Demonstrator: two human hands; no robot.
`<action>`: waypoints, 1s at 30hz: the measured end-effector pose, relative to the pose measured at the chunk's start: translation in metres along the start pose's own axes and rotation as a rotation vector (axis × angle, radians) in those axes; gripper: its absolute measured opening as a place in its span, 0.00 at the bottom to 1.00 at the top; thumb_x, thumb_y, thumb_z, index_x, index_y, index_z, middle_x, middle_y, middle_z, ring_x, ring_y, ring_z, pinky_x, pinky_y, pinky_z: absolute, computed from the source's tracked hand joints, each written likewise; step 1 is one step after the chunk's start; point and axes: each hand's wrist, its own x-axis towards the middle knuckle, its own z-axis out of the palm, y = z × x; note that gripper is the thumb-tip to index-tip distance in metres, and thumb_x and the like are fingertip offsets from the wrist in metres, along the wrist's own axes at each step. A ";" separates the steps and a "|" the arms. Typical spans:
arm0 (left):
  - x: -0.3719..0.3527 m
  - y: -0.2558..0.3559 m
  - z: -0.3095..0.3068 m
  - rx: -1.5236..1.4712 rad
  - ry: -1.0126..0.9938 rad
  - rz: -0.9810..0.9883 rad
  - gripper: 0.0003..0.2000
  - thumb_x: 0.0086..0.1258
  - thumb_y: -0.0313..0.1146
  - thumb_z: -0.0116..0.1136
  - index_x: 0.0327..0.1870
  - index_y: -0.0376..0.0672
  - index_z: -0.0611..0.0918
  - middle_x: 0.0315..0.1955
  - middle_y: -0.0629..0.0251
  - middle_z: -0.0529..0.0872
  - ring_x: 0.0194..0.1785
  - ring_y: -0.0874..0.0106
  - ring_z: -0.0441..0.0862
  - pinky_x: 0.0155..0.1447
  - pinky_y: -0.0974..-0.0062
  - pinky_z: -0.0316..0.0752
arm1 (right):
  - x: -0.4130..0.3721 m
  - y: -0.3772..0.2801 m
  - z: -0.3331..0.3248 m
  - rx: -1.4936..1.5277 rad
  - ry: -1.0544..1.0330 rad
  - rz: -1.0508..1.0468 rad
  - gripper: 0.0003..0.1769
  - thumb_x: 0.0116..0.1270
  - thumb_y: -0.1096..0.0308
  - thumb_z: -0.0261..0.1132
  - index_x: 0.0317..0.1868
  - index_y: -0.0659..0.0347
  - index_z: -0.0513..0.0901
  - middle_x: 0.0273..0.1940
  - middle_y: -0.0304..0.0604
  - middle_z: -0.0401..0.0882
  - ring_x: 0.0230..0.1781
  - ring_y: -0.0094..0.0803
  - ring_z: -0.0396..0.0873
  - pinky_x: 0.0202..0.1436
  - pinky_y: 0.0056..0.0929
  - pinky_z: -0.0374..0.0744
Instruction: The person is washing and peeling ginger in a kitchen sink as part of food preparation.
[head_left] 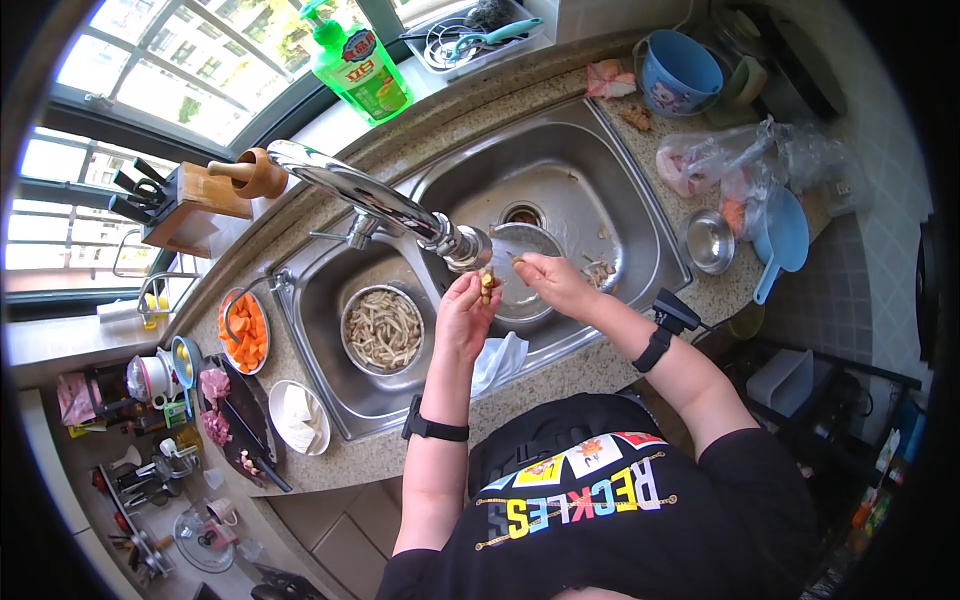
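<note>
My left hand (pixel 464 318) is closed around a small, knobbly, yellow-brown piece of ginger (pixel 487 287) just below the faucet head (pixel 463 248). To its right, my right hand (pixel 557 284) is pinched closed, with a small dark tip (pixel 513 257) showing at its fingertips; what this is I cannot make out. Under both hands a metal bowl (pixel 528 243) sits in the right sink basin (pixel 590 165), partly hidden by them. The left basin (pixel 318 300) contains a metal bowl (pixel 347 345) of pale, strip-like mushrooms (pixel 385 330).
A white plastic bag (pixel 497 362) lies at the sink's front edge. On the left are carrot chunks (pixel 245 335), a white dish (pixel 318 440), and a dark board (pixel 250 400) with meat and a knife. Bags (pixel 715 165), a steel bowl (pixel 710 243) and a blue ladle-like scoop (pixel 780 235) are right.
</note>
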 end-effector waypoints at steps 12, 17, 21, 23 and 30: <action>0.003 -0.022 0.000 0.003 -0.060 -0.035 0.10 0.71 0.33 0.46 0.49 0.40 0.72 0.34 0.68 0.78 0.31 0.77 0.72 0.33 0.82 0.67 | -0.005 -0.021 0.015 -0.327 0.074 -0.037 0.20 0.63 0.49 0.57 0.32 0.60 0.70 0.25 0.50 0.77 0.29 0.51 0.77 0.30 0.44 0.71; 0.005 -0.018 -0.005 -0.070 -0.082 -0.030 0.10 0.71 0.31 0.46 0.49 0.39 0.73 0.37 0.67 0.78 0.34 0.77 0.73 0.37 0.81 0.70 | -0.008 -0.019 0.017 -0.410 0.115 -0.175 0.12 0.65 0.59 0.54 0.33 0.60 0.71 0.27 0.50 0.78 0.29 0.50 0.77 0.31 0.45 0.73; -0.003 -0.013 0.006 0.041 -0.019 -0.035 0.09 0.71 0.30 0.47 0.48 0.38 0.73 0.34 0.65 0.78 0.32 0.77 0.73 0.35 0.82 0.71 | -0.010 -0.019 0.012 -0.580 0.029 -0.244 0.08 0.63 0.64 0.54 0.33 0.59 0.72 0.27 0.50 0.78 0.30 0.48 0.78 0.32 0.44 0.75; -0.001 -0.015 -0.004 0.203 -0.029 -0.042 0.09 0.71 0.30 0.47 0.46 0.36 0.73 0.32 0.63 0.79 0.29 0.77 0.73 0.33 0.83 0.71 | -0.005 -0.011 0.009 -0.636 0.004 -0.233 0.07 0.62 0.64 0.54 0.33 0.59 0.72 0.27 0.50 0.78 0.30 0.48 0.78 0.31 0.44 0.75; -0.006 -0.015 -0.001 0.220 0.040 0.042 0.08 0.68 0.28 0.51 0.44 0.36 0.73 0.32 0.61 0.80 0.29 0.76 0.75 0.32 0.83 0.71 | -0.010 -0.030 0.002 -0.620 -0.017 -0.177 0.05 0.60 0.67 0.53 0.33 0.59 0.72 0.26 0.50 0.79 0.29 0.48 0.79 0.31 0.43 0.76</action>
